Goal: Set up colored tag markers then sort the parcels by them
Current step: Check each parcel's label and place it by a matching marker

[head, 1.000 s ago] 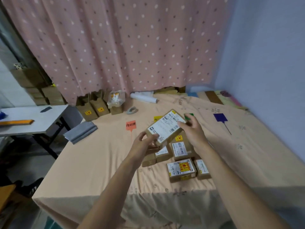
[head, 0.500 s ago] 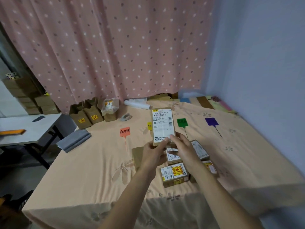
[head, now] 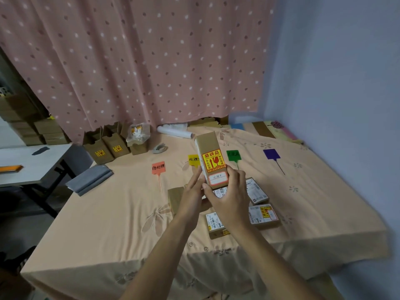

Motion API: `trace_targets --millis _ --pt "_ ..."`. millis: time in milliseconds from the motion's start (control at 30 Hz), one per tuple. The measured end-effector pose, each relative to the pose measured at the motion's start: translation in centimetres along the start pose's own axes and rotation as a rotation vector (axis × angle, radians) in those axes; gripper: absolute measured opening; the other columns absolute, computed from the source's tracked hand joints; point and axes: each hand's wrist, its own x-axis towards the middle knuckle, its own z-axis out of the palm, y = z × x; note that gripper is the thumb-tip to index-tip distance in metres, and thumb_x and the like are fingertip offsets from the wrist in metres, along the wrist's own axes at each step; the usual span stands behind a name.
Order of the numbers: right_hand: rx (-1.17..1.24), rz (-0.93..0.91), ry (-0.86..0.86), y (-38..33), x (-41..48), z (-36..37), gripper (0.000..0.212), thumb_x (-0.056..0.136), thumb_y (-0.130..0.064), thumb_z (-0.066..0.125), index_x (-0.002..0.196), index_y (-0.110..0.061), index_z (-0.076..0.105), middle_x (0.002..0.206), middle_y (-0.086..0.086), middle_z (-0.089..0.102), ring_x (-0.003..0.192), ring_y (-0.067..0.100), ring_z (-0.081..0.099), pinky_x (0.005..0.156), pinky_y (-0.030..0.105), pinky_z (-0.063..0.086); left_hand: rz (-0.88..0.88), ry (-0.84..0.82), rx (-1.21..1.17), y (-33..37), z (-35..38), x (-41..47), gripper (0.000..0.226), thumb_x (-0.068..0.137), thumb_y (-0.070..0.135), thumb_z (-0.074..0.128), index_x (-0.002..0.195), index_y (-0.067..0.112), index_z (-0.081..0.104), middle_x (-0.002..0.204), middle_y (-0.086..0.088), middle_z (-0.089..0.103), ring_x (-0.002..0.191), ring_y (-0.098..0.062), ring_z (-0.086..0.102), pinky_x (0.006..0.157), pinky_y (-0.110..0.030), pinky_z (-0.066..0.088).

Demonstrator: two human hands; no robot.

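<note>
Both hands are up over the peach bed cover (head: 108, 213), sharing one long brown parcel (head: 213, 161). It is clear of the surface and stood on end, top leaning slightly left.

- left hand (head: 193, 191): grips the lower left edge, fingers laid up along the side.
- right hand (head: 229, 195): wrapped round the lower right corner, thumb across the front under a white, red-bordered label.
- Face towards the holder: yellow-and-red fragile sticker, with that handwritten label below it.

Tag markers lie flat on the cover in a row beyond the hands:
- orange tag (head: 158, 168): well left of the left hand.
- yellow tag (head: 193, 159): just beyond the left fingertips, right edge hidden by the parcel.
- green tag (head: 233, 155): just beyond the right hand, beside the parcel.
- purple tag (head: 271, 154): well out to the right.

Loose parcels sit on the cover around the wrists:
- plain brown box (head: 175, 197): just left of the left wrist.
- white-labelled box (head: 256, 190): just right of the right hand.
- yellow-stickered box (head: 265, 216): right of the right forearm.
- barcode-labelled box (head: 215, 226): partly under the right forearm.

A folded grey cloth (head: 91, 179) lies well left of the left hand. Open cartons (head: 108, 146) and a white roll (head: 175, 132) sit far beyond both hands, against the dotted pink curtain (head: 140, 61). A side table (head: 32, 165) stands far left.
</note>
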Motion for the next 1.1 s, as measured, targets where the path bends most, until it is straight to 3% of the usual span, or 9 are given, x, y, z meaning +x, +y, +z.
trace_targets --millis 200,333,400,533,667,800,967,1100 --pt "0.013 0.039 -0.014 -1.1 -0.7 1.0 0.077 0.081 -0.058 0.074 0.141 -0.016 0.049 0.13 0.0 0.051 0.12 0.017 0.053 0.09 0.039 0.057 -0.037 -0.003 -0.031 -0.1 -1.8 -0.3 0.039 0.102 0.043 0.047 0.139 0.052 0.054 0.124 0.009 0.074 0.118 -0.011 0.069 0.089 -0.038 0.061" --pt "0.014 0.044 -0.017 -2.1 -1.4 2.4 0.078 0.081 -0.06 0.074 0.141 -0.016 0.049 0.13 0.001 0.051 0.119 0.017 0.053 0.087 0.026 0.046 -0.07 0.02 -0.055 0.0 -4.0 -0.9 0.038 0.103 0.039 0.047 0.139 0.045 0.058 0.124 0.009 0.075 0.118 -0.01 0.069 0.084 -0.029 0.061" --pt "0.02 0.043 -0.025 -3.0 -1.6 3.5 0.076 0.082 -0.058 0.073 0.14 -0.015 0.05 0.131 0.002 0.052 0.121 0.016 0.052 0.089 0.027 0.048 -0.072 0.03 -0.039 0.1 -5.4 -1.2 0.037 0.103 0.039 0.046 0.137 0.044 0.059 0.124 0.01 0.074 0.119 -0.009 0.068 0.092 -0.031 0.057" --pt "0.051 0.082 -0.088 -4.4 -2.0 6.1 0.074 0.086 -0.055 0.071 0.145 -0.018 0.045 0.136 0.001 0.052 0.127 0.016 0.048 0.096 0.043 0.052 -0.074 0.03 -0.007 0.0 -8.6 -1.8 0.036 0.102 0.039 0.047 0.134 0.043 0.063 0.125 0.009 0.074 0.121 -0.011 0.067 0.105 -0.038 0.051" --pt "0.047 0.089 -0.198 -4.8 -2.8 8.8 0.071 0.087 -0.058 0.064 0.146 -0.025 0.041 0.136 -0.001 0.054 0.125 0.022 0.055 0.096 0.044 0.051 -0.084 0.056 0.009 -0.9 -11.6 -1.3 0.035 0.103 0.035 0.048 0.132 0.042 0.065 0.12 0.006 0.077 0.113 -0.012 0.072 0.101 -0.038 0.054" --pt "0.035 0.136 -0.239 -4.0 -3.0 11.2 0.066 0.089 -0.053 0.065 0.144 -0.022 0.044 0.136 0.001 0.055 0.124 0.023 0.056 0.093 0.04 0.051 -0.133 0.064 0.003 -1.8 -12.9 0.0 0.033 0.104 0.031 0.046 0.126 0.038 0.07 0.12 0.003 0.077 0.11 -0.013 0.073 0.086 -0.026 0.057" --pt "0.009 0.205 -0.305 -0.8 -0.1 13.7 0.067 0.089 -0.056 0.062 0.144 -0.023 0.042 0.138 0.001 0.053 0.125 0.023 0.055 0.092 0.04 0.051 -0.19 0.068 0.032 -3.2 -12.8 4.3 0.035 0.106 0.031 0.043 0.128 0.035 0.07 0.122 0.004 0.076 0.112 -0.009 0.072 0.092 -0.027 0.054" --pt "0.02 0.251 -0.355 3.5 4.3 15.5 0.067 0.09 -0.053 0.063 0.146 -0.026 0.04 0.137 -0.003 0.053 0.124 0.02 0.056 0.088 0.036 0.05 -0.225 0.085 0.068 -4.2 -11.2 10.3 0.036 0.107 0.03 0.042 0.13 0.034 0.069 0.12 0.008 0.076 0.109 -0.006 0.072 0.083 -0.018 0.057"
